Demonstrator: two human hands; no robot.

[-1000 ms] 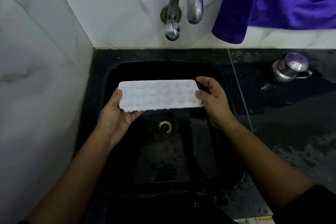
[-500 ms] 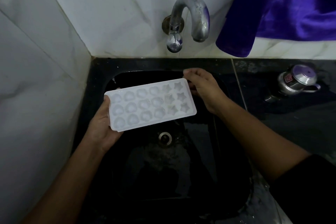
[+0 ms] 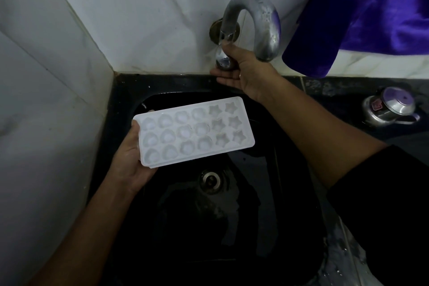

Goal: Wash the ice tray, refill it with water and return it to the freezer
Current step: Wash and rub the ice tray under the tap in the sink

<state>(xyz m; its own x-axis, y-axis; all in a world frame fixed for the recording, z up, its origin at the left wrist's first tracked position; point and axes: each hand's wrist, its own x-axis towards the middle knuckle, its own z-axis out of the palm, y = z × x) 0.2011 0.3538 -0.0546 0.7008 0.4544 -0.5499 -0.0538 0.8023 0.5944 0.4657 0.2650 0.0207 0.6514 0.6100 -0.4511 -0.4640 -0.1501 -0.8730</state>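
Right now the person is getting ready to turn on the water. The right hand [image 3: 246, 72] is up at the wall, with its fingers wrapped around the shiny tap handle [image 3: 224, 61] under the curved metal tap [image 3: 260, 18]. No water is coming out of the spout that I can see.

The left hand [image 3: 130, 160] holds the white ice tray [image 3: 193, 131] by its left end, with the thumb on top of the rim and the fingers hidden under it. The tray is up in the air over the black sink [image 3: 130, 90], above the drain [image 3: 211, 180]. Its cups face up. Most cups are round, and the ones at the right end are star shaped. It tips a little, with the right end higher. I cannot tell if there is any water in the cups.

A purple cloth [image 3: 362, 14] hangs on the wall to the right, and a small steel pot with a lid [image 3: 390, 107] sits on the dark counter [image 3: 348, 93] beside the sink.

I think this is the washing or filling step, just at its start. Next the handle needs a turn. The spout ends to the right of the tray and behind it, so the tray would have to slide that way to catch the water. One hand alone holds it, so a hard stream could tip it.
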